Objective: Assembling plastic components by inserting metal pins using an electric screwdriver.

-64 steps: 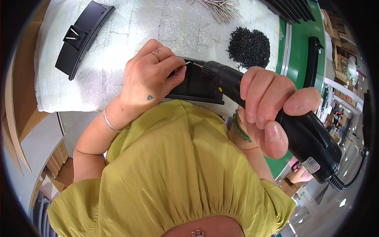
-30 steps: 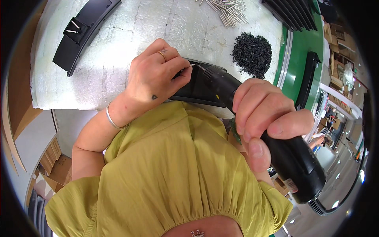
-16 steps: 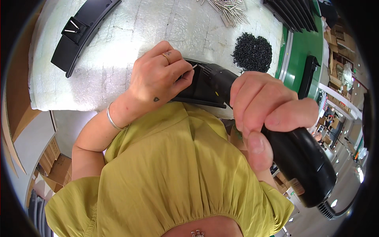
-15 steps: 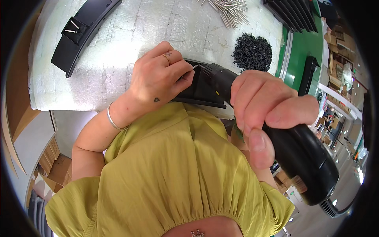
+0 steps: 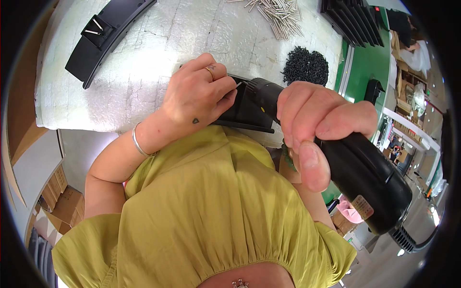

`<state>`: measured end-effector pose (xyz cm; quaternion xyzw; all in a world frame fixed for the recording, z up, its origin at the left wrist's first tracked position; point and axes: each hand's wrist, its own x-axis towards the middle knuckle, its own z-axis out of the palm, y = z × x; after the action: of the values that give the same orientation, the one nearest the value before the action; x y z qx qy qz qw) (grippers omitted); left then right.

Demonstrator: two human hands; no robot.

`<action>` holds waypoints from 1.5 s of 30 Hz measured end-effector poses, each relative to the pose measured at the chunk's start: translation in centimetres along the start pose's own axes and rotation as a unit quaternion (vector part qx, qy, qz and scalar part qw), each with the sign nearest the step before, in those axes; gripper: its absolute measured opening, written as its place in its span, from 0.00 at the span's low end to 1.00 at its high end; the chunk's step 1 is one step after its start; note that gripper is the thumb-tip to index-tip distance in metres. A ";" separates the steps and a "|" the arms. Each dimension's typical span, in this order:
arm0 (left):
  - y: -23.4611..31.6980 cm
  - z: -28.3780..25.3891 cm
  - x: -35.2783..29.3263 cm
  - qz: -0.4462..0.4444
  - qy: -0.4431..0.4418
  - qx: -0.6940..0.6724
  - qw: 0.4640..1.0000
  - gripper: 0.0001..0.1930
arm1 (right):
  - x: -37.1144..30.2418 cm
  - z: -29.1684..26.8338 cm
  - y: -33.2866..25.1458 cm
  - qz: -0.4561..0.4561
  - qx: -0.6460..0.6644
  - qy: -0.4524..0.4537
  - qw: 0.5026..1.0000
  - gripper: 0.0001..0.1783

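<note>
My right hand [image 5: 324,113] is wrapped round a black corded electric screwdriver [image 5: 367,177], which slants down to the right from its tip. The tip points left, close to a thin silver metal pin [image 5: 238,85] beside my left fingertips. My left hand [image 5: 197,96] is closed, thumb and forefinger pinched at that pin. Under both hands lies a black plastic part [image 5: 252,115], close against my body and partly covered by my left hand. Whether the screwdriver tip touches a screw is too small to tell.
A curved black part [image 5: 103,41] with pins standing in its pocket lies at the far left of the white foam sheet [image 5: 139,77]. A pile of silver pins [image 5: 281,17] and a heap of small black screws [image 5: 306,66] lie right. Black parts [image 5: 355,21] stand stacked at the green table's [image 5: 357,72] back.
The screwdriver and my right hand have shifted slightly left and up. My left hand stays at the pin, having moved a little right. The view has shifted a little.
</note>
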<state>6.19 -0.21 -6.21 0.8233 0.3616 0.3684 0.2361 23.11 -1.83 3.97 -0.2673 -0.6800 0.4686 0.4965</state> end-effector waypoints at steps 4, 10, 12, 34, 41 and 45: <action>0.0 -0.3 -0.2 -0.003 -0.026 0.017 1.000 0.07 | 0.0 -0.1 -0.5 -0.014 0.048 0.050 0.997 0.16; 2.2 -1.4 0.9 0.014 -0.150 0.068 0.986 0.32 | -1.7 -3.4 -3.0 -0.158 0.086 0.193 0.965 0.15; 2.0 -2.6 0.6 0.018 -0.206 0.107 0.973 0.31 | -2.6 -4.6 -3.4 -0.164 0.070 0.225 0.958 0.14; -6.7 -13.9 0.1 -0.187 -0.021 0.328 0.926 0.43 | -8.0 -7.9 -2.2 -0.140 0.128 0.377 0.907 0.17; -6.0 -13.4 1.6 -0.229 -0.112 0.378 0.890 0.51 | -7.5 -7.3 -2.5 -0.136 0.075 0.395 0.905 0.16; -6.2 -14.9 6.6 -0.080 -0.076 0.321 0.941 0.49 | -7.1 -6.9 -1.8 -0.111 0.057 0.417 0.900 0.17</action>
<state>-4.90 10.54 1.77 0.8493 0.5062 0.1490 0.0148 32.26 -5.87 3.09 -0.3325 -0.4086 0.2939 0.7976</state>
